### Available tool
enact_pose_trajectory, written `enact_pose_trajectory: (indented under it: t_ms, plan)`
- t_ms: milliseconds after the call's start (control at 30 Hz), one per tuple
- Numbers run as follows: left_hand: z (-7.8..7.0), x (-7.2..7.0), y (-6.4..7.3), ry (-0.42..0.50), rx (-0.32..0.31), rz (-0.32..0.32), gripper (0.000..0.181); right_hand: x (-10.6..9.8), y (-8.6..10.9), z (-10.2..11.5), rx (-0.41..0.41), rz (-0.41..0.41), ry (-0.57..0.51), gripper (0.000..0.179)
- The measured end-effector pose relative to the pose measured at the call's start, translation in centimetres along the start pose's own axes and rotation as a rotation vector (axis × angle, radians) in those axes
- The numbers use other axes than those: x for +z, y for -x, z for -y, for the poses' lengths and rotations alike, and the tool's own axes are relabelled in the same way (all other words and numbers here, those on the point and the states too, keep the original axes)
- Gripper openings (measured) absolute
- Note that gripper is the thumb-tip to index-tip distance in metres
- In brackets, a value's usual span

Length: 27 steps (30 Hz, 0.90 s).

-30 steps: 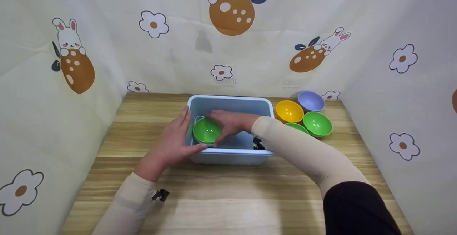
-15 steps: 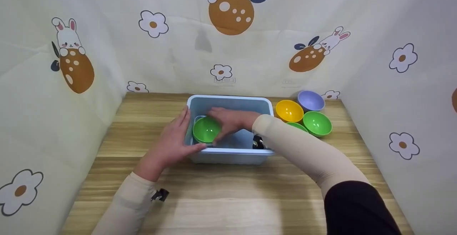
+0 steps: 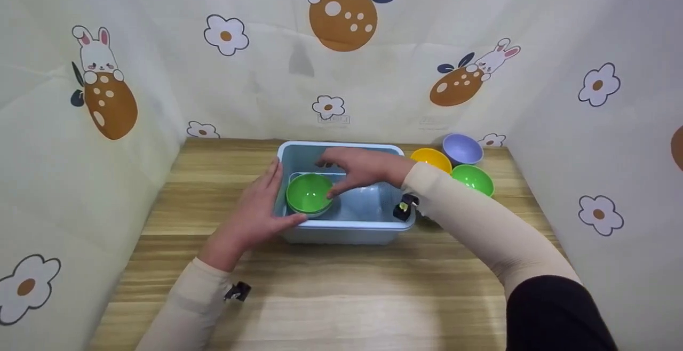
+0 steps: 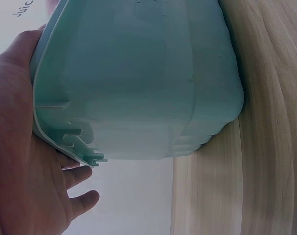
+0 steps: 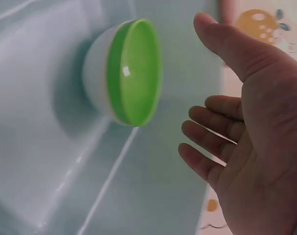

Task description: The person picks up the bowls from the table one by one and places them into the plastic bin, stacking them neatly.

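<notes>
In the head view a light blue plastic bin (image 3: pixel 347 225) stands on the wooden table. At its left end sits a green bowl (image 3: pixel 309 193), nested in a pale bowl (image 5: pixel 95 73) whose outside shows in the right wrist view. My left hand (image 3: pixel 253 207) rests on the bin's near left corner, thumb along the front rim and straight fingers along the left rim. Over the bin, my right hand (image 3: pixel 360 167) holds nothing. Its fingers are spread and slightly bent, and the right wrist view shows them apart from the bowl.
Right of the bin are an orange bowl (image 3: pixel 431 158), a purple bowl (image 3: pixel 462 149) and another green bowl (image 3: pixel 474 179), partly behind the right sleeve (image 3: pixel 469 215). A printed cloth (image 3: pixel 256 89) encloses the back and sides of the table.
My right hand has let go of the green bowl and moved up and right from it. The bowl stays in the bin's left end. My left hand has kept its place on the corner.
</notes>
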State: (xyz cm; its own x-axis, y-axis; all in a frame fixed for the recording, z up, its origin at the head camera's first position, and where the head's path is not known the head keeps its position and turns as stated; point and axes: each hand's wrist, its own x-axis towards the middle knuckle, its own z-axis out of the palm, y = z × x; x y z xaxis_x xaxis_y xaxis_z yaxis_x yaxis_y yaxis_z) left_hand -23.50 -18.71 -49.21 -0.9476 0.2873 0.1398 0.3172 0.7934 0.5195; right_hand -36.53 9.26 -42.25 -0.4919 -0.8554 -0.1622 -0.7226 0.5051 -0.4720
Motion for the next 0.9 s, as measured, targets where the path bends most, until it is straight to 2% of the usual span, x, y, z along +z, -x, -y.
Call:
enact_pose_trajectory:
  t_ms: [200,500,900]
  plan:
    - [0.3,0.1,-0.1,-0.009,0.031,-0.022,0.132,-1.0,3.5,0.4,-0.031,-0.116,-0.080,0.071]
    - [0.1,0.1,-0.1,-0.014,0.049,-0.029,0.130,-0.7,9.1,-0.6,-0.113,-0.322,-0.161,0.060]
    - [0.1,0.2,-0.1,-0.023,0.045,-0.031,0.135,0.8,15.9,-3.5,-0.077,-0.516,-0.215,0.053]
